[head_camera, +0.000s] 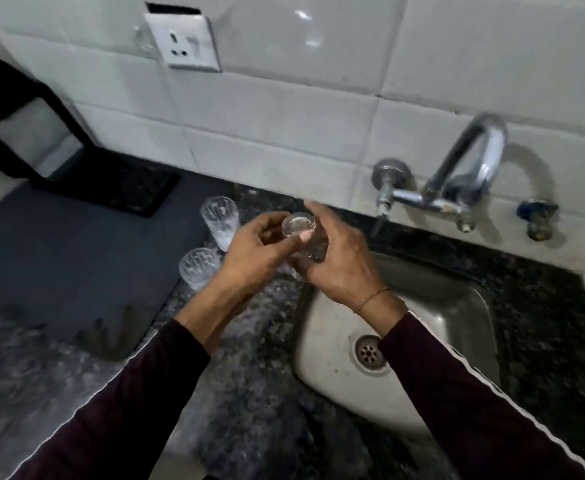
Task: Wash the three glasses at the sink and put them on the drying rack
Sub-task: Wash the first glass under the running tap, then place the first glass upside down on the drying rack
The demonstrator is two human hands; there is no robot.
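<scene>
A clear cut glass [299,227] is held between both hands above the counter, just left of the steel sink [457,306]. My left hand [253,258] grips its upper part from the left. My right hand [339,261] wraps around its lower part from the right, index finger stretched out. Two more clear patterned glasses stand upright on the counter to the left: one further back [219,216], one nearer [197,268], partly hidden by my left hand.
A chrome tap [471,161] juts from the tiled wall above the sink; I see no water running. A dark mat [59,254] covers the counter at left, with a black ridged tray [124,188] behind it. The sink drain [370,353] lies low. A wall socket [183,41] is above.
</scene>
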